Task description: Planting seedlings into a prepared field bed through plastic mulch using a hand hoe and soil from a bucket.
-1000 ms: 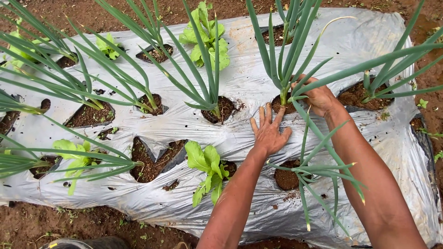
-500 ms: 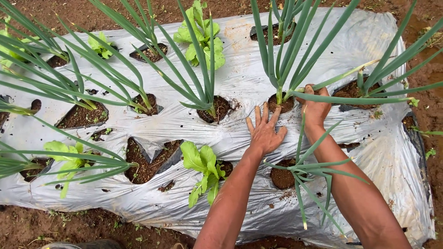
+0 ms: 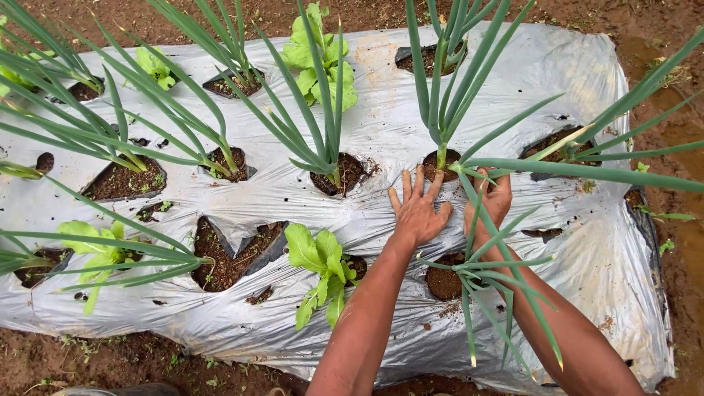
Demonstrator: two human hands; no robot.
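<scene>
Left hand (image 3: 418,213) laid flat, fingers spread, on silver mulch sheet (image 3: 381,95) beside onion plant (image 3: 440,158). Right hand (image 3: 490,202) curled around onion leaf (image 3: 587,172).

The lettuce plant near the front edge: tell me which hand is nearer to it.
Left. The left hand lies flat on the plastic sheet just right of the lettuce plant; the right hand is farther right.

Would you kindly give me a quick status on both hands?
Left hand flat, fingers spread on plastic mulch. Right hand closed by onion plant. Leaves cross right forearm.
</scene>
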